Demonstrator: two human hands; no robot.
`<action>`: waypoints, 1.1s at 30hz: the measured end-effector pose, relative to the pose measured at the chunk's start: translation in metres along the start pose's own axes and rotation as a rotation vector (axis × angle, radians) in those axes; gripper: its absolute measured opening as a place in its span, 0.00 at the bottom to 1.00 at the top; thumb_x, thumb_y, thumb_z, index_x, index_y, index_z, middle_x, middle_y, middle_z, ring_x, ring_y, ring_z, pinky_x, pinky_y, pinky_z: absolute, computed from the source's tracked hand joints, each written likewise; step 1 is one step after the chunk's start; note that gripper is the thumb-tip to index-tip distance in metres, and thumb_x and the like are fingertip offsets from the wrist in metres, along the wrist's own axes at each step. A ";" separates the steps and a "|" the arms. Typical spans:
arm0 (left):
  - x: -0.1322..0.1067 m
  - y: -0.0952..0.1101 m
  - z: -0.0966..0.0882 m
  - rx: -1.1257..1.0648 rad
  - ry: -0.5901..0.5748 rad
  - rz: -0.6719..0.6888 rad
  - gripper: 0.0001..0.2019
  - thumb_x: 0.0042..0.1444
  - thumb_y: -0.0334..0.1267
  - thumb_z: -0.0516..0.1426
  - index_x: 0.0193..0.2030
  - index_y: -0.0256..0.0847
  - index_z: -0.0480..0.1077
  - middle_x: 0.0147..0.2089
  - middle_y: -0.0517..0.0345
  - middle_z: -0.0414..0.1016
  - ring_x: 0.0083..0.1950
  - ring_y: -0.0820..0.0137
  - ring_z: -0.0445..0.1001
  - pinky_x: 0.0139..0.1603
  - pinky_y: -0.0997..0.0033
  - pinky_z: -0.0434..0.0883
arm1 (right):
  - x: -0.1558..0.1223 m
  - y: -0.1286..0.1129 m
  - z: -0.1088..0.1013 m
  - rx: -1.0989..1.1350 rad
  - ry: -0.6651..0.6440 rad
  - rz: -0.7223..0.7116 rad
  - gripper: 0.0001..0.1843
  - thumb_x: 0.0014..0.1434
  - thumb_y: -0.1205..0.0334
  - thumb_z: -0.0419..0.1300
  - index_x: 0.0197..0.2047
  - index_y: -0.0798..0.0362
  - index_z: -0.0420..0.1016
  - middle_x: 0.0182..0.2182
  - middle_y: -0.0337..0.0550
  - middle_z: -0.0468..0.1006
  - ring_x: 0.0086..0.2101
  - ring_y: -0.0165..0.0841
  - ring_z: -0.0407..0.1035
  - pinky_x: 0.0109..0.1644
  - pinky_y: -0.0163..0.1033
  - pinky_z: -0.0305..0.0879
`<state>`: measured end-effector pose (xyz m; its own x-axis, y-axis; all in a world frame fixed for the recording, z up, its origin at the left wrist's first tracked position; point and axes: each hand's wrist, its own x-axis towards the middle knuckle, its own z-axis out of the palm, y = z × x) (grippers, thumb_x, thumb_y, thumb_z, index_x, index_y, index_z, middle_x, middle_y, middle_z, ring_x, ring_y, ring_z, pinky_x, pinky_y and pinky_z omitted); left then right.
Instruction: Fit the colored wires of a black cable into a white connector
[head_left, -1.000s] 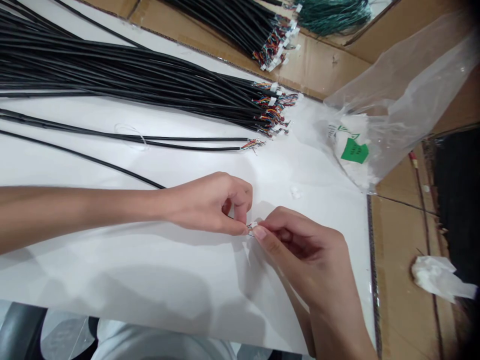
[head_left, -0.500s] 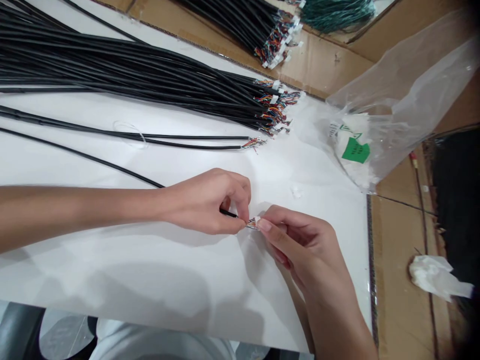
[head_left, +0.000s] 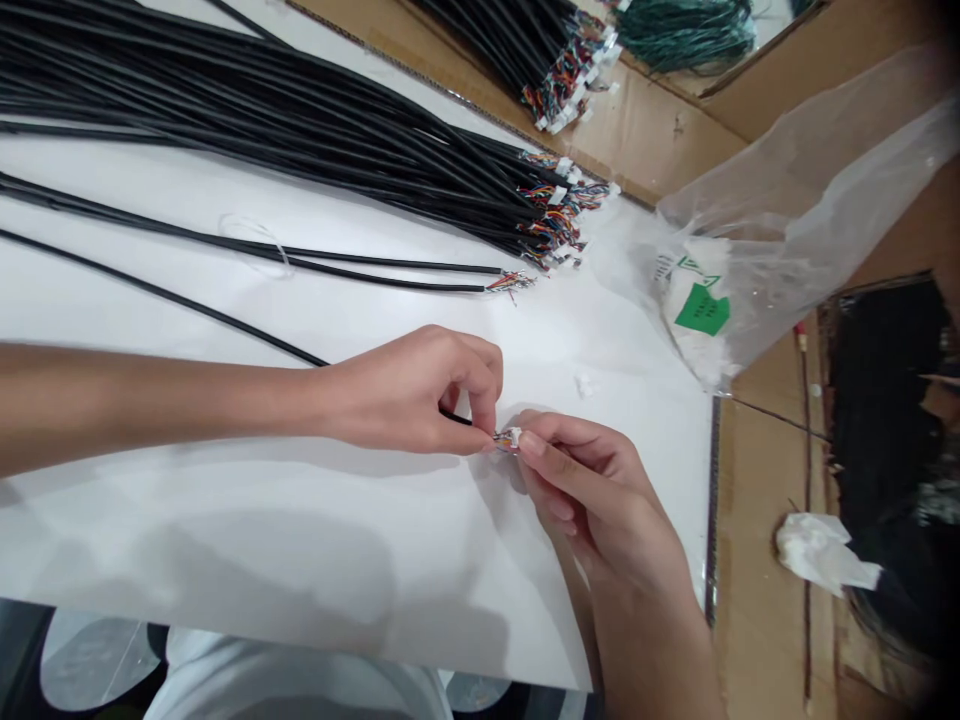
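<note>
Left hand [head_left: 420,392] and right hand [head_left: 611,485] nearly meet over a white counter [head_left: 300,530], at the tip of a black cable [head_left: 456,417].
The left forearm lies almost level, thumb and forefinger pinched at the cable's thin coloured wires [head_left: 504,440]; the right hand angles up from the lower right, thumb and forefinger closed on a small white connector [head_left: 515,436] at the wires' ends, other fingers loosely curled. The smooth, glossy counter borders brown cardboard [head_left: 765,560] on the right. Beyond the hands lies a thick bundle of rubbery black cables [head_left: 300,120] with frayed-looking multicoloured ends, and a crinkled clear plastic bag [head_left: 795,190] with a green label [head_left: 703,309].
</note>
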<state>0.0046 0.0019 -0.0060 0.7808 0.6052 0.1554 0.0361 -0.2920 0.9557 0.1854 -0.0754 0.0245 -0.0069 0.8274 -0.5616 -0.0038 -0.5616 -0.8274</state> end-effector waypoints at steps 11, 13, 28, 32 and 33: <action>0.002 0.004 -0.001 0.029 -0.066 -0.068 0.04 0.48 0.28 0.58 0.25 0.34 0.74 0.32 0.61 0.70 0.27 0.80 0.63 0.27 0.78 0.60 | 0.003 0.001 -0.003 -0.048 -0.051 -0.060 0.11 0.52 0.59 0.67 0.25 0.56 0.74 0.19 0.35 0.61 0.14 0.19 0.47 0.16 0.30 0.35; 0.003 0.004 -0.002 0.025 -0.070 -0.085 0.04 0.48 0.28 0.59 0.25 0.35 0.74 0.31 0.61 0.70 0.27 0.80 0.63 0.27 0.78 0.59 | 0.000 0.001 -0.001 -0.096 -0.017 -0.106 0.09 0.53 0.59 0.66 0.27 0.55 0.75 0.19 0.35 0.61 0.15 0.20 0.47 0.16 0.31 0.36; 0.008 0.005 -0.001 0.064 -0.106 -0.188 0.03 0.42 0.28 0.59 0.22 0.37 0.72 0.27 0.59 0.72 0.22 0.77 0.62 0.23 0.74 0.57 | -0.008 0.002 0.006 -0.232 0.092 -0.260 0.03 0.53 0.66 0.64 0.28 0.53 0.76 0.22 0.37 0.62 0.19 0.23 0.51 0.19 0.34 0.38; 0.008 0.005 -0.001 0.058 -0.115 -0.171 0.03 0.42 0.29 0.59 0.21 0.37 0.70 0.26 0.59 0.72 0.23 0.76 0.63 0.23 0.73 0.58 | -0.009 0.004 0.007 -0.273 0.105 -0.301 0.04 0.55 0.66 0.64 0.29 0.52 0.76 0.22 0.38 0.62 0.20 0.23 0.51 0.19 0.35 0.38; 0.008 0.004 -0.001 0.054 -0.118 -0.169 0.03 0.42 0.28 0.59 0.21 0.37 0.70 0.26 0.59 0.73 0.23 0.76 0.63 0.23 0.73 0.58 | -0.009 0.004 0.007 -0.290 0.107 -0.319 0.04 0.56 0.66 0.64 0.29 0.52 0.76 0.22 0.37 0.61 0.20 0.23 0.52 0.19 0.35 0.39</action>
<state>0.0103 0.0057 -0.0004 0.8284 0.5587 -0.0399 0.2041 -0.2348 0.9504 0.1780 -0.0854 0.0268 0.0523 0.9635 -0.2625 0.2923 -0.2661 -0.9186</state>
